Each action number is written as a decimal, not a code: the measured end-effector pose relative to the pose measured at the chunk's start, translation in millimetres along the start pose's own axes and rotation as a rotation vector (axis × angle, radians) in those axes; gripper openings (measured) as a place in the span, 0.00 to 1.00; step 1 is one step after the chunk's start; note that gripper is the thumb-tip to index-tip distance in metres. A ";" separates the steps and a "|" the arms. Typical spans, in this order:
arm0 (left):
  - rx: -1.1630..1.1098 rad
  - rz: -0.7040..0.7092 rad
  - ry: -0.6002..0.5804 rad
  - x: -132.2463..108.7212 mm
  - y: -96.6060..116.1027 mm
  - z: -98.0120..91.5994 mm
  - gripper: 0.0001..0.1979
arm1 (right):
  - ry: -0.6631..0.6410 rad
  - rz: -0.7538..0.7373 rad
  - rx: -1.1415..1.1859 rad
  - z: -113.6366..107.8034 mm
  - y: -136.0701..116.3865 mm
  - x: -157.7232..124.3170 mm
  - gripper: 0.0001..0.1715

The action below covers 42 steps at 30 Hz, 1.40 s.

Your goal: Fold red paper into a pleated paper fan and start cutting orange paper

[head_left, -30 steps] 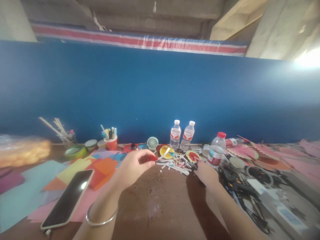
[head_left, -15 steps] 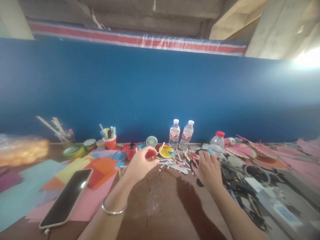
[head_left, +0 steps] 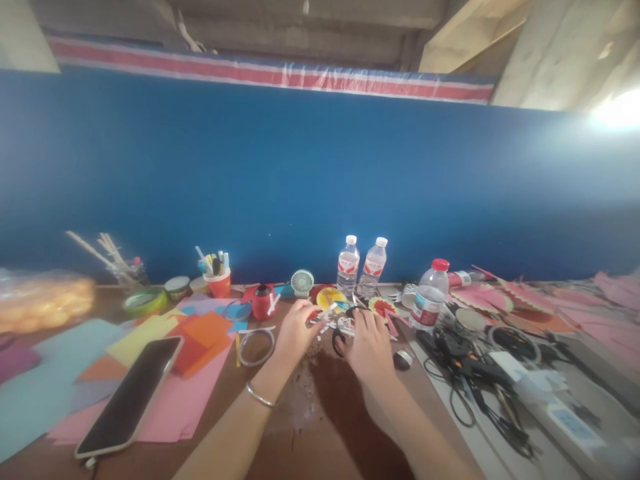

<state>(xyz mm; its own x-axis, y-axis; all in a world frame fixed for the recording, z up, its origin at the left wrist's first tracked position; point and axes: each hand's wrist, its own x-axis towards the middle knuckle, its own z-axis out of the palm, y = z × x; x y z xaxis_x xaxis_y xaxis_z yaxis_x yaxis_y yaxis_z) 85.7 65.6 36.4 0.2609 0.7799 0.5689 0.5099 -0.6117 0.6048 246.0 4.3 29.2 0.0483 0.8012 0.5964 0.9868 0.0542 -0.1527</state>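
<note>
My left hand (head_left: 299,331) reaches over the middle of the brown table, fingers bent toward the thumb around a small red piece (head_left: 313,318) that looks like paper. Close by on the right, my right hand (head_left: 369,343) is closed on scissors (head_left: 338,343); their black handle loops show beside the thumb and the blades are hard to make out. White paper scraps (head_left: 327,321) lie between and beyond both hands. Behind them sits a yellow pleated paper disc (head_left: 330,298). A yellow-edged red paper piece (head_left: 384,307) lies just past my right hand.
Two water bottles (head_left: 349,267) and a small fan (head_left: 302,283) stand at the back. Left are a red mug (head_left: 263,303), a tape roll (head_left: 256,348), coloured paper (head_left: 200,393) and a phone (head_left: 131,395). A red-capped bottle (head_left: 430,297) and tangled cables (head_left: 480,387) occupy the right.
My right hand has moved left with the scissors, toward the scraps. My left hand has shifted slightly right and lower, so the two hands are now close together.
</note>
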 end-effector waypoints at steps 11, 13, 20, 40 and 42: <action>0.012 -0.028 -0.020 -4.6 -7.7 7.8 0.06 | -0.032 -0.049 0.007 6.6 -6.9 -5.8 0.26; 0.006 -0.091 0.024 -3.3 -11.5 7.6 0.07 | -0.043 -0.042 -0.022 9.5 -2.5 -7.3 0.26; -0.065 -0.356 0.113 3.4 -27.7 0.5 0.12 | -0.010 0.190 -0.192 24.3 31.2 -2.5 0.24; -0.332 -0.533 0.057 20.9 -25.8 81.1 0.17 | 0.040 0.231 -0.089 35.6 36.5 -6.5 0.27; -0.323 -0.538 0.061 21.6 -23.7 81.5 0.18 | 0.041 0.258 -0.091 38.0 38.5 -7.2 0.25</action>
<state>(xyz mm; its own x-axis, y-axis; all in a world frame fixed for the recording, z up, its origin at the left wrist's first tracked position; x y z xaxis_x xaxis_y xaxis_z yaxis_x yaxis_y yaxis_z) 146.0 107.7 -11.0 -0.0156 0.9865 0.1632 0.2804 -0.1524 0.9477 277.8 23.3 -10.9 0.3043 0.7569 0.5783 0.9508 -0.2040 -0.2332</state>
